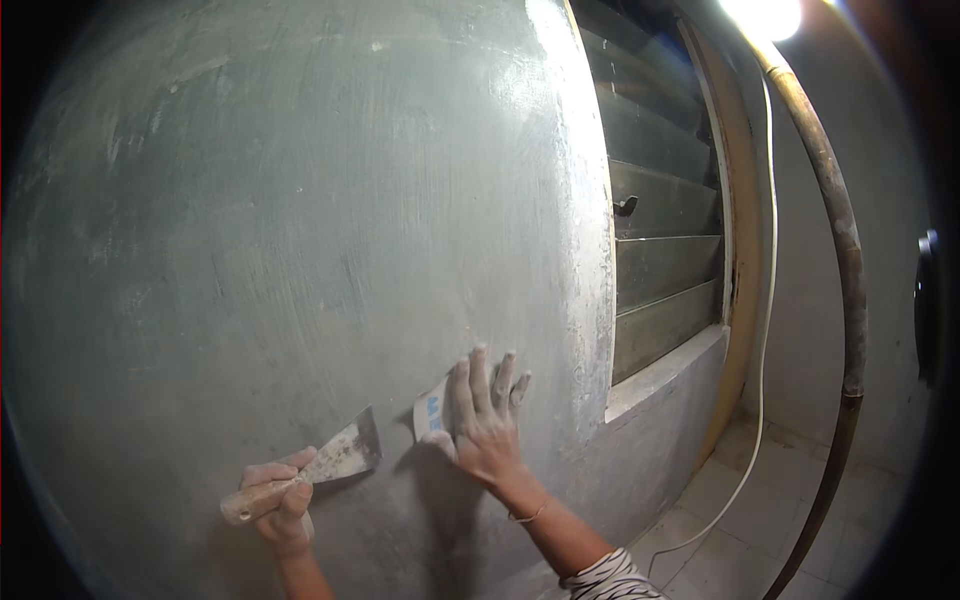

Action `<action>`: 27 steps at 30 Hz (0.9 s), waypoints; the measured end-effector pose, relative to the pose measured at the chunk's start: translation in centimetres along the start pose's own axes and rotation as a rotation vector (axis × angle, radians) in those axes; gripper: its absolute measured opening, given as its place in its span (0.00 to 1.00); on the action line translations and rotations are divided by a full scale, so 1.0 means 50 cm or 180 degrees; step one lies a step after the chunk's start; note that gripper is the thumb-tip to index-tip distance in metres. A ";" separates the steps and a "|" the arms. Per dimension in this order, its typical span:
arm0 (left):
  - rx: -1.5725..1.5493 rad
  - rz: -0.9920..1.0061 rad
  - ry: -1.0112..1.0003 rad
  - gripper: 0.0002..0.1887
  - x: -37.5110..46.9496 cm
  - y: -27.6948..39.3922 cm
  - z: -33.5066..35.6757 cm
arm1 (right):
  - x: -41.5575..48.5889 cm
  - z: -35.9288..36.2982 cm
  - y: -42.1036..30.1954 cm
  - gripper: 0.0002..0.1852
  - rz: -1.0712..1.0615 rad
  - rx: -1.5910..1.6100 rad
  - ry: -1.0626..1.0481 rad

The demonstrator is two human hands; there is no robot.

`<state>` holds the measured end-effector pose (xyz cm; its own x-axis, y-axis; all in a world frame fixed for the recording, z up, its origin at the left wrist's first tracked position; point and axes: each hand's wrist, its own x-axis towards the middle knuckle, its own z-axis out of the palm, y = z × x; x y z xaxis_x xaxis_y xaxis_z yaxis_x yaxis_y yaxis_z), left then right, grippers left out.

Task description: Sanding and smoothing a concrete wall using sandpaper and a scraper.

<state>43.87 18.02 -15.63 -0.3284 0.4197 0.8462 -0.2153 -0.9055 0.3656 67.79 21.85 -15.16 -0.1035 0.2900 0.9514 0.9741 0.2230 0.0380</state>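
My left hand (281, 491) is closed round the wooden handle (255, 504) of a putty knife. Its metal blade (346, 448), spotted with dried filler, points up and to the right close to the grey-green plastered wall (315, 247). To the right, my right hand (487, 427) lies flat with spread, dusty fingers, pressing a piece of sandpaper (430, 412) against that wall. The sandpaper's pale back carries blue print, and its left edge curls up. My palm and fingers hide the rest of it.
A louvred glass window (664, 270) with a sill (667, 367) is set into the wall on the right. Beyond it stands a bamboo pole (846, 262) beneath a bright lamp (769, 15). A white cable (766, 300) hangs down to the tiled floor (739, 540).
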 end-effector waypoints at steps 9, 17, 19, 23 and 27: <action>-0.0121 0.0459 -0.0117 0.13 0.057 0.008 0.063 | 0.179 -0.021 0.048 0.50 0.0420 -0.0026 0.0310; 0.0065 0.0567 -0.0816 0.09 0.106 0.037 0.134 | 0.169 -0.054 0.084 0.50 0.0500 0.0013 0.0305; 0.0041 0.0484 -0.0900 0.09 0.117 0.043 0.152 | 0.277 -0.100 0.110 0.50 0.0701 0.0041 0.0456; 0.0168 0.0388 -0.0885 0.08 0.121 0.035 0.164 | 0.136 -0.003 0.070 0.47 0.0386 -0.0119 0.0424; -0.0050 0.0337 -0.1062 0.08 0.101 0.023 0.182 | -0.165 0.023 0.057 0.49 0.0647 -0.0126 0.0225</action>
<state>50.31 18.55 -7.40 -0.0317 0.2777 0.9601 -0.2111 -0.9408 0.2652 71.18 21.16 -23.26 0.1087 0.2590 0.9597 0.9808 0.1295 -0.1460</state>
